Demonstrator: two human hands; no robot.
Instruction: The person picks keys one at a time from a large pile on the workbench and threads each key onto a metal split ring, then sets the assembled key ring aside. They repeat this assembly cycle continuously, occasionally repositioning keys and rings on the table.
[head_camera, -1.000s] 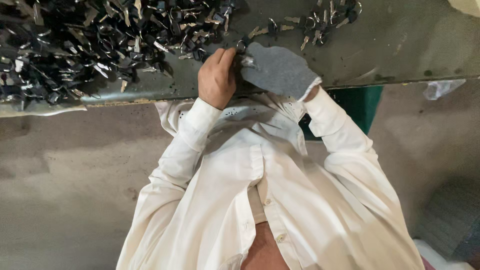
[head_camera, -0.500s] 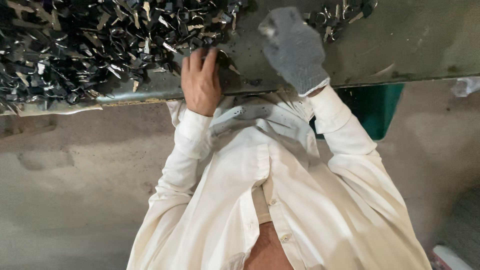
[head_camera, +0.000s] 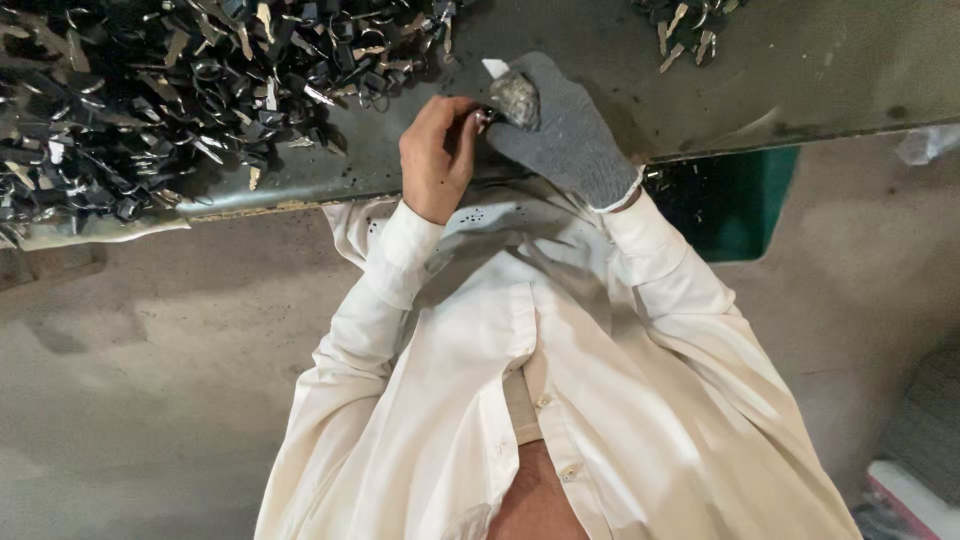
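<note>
My bare left hand (head_camera: 435, 150) and my grey-gloved right hand (head_camera: 565, 130) meet over the front of a dark metal table (head_camera: 800, 70). The left fingertips pinch a small dark metal part (head_camera: 484, 116) against the glove's thumb. The gloved hand is closed, and a pale flat tip (head_camera: 496, 68) sticks out above its fingers. How much of the part lies inside the glove is hidden. A big heap of small dark metal parts (head_camera: 150, 90) lies just left of my left hand. My white shirt sleeves run down from both hands.
A smaller cluster of metal parts (head_camera: 690, 20) lies at the table's far right. A green bin (head_camera: 740, 200) stands under the table edge by my right arm. Grey concrete floor (head_camera: 150, 380) spreads below. A grey and white object (head_camera: 915, 480) sits at the bottom right.
Half a second ago the hands were apart, the left at the heap and the gloved right reaching further over the table. Now they have come together again around a small part.
</note>
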